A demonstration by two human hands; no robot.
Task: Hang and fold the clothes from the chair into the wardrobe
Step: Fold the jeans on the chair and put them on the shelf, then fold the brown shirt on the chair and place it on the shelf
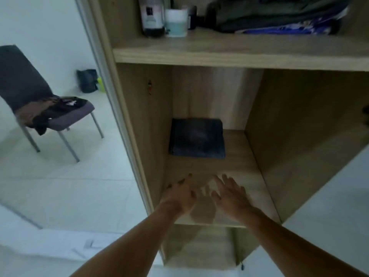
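A folded dark blue garment [197, 138] lies at the back left of the wooden wardrobe's middle shelf [245, 168]. My left hand [179, 193] and my right hand [229, 193] hover over the shelf's front edge, both empty with fingers spread, a short way in front of the garment. Off to the left a dark grey chair [22, 84] stands on the floor. Brown and black clothes [48, 108] lie crumpled on its seat, one piece hanging over the front edge.
The upper shelf [239, 54] holds a bottle [151, 15], a pale jar [176, 22] and a stack of folded clothes [279, 15]. A dark bag [87, 80] sits on the white tiled floor by the far wall. An open compartment lies below the middle shelf.
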